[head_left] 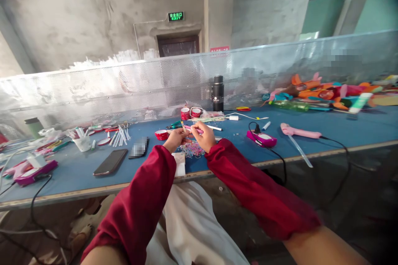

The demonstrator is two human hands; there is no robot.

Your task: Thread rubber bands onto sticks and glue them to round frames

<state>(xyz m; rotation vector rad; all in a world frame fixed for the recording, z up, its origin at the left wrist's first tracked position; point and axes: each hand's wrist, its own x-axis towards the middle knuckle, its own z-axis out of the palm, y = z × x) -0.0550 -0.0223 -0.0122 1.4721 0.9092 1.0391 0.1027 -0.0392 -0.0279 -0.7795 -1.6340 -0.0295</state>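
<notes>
Left hand point(176, 138): fingers closed on a thin yellowish stick point(183, 124), tip pointing up. Right hand point(204, 136): fingers gripping a pink pen-like tool point(198, 130), its end right by the stick; contact unclear. Both held above a loose pile of small multicoloured bits point(194, 150) on the blue tabletop point(228, 157). Red tape rolls point(161, 134) just beside left hand, black smartphone point(111, 162) farther left

A green exit sign point(175, 16) glows above a dark door point(178, 46) in a bare grey wall point(87, 16), behind a perforated metal screen point(174, 75) along a blue bench point(81, 174); pale green walls point(376, 12) show at right.
</notes>
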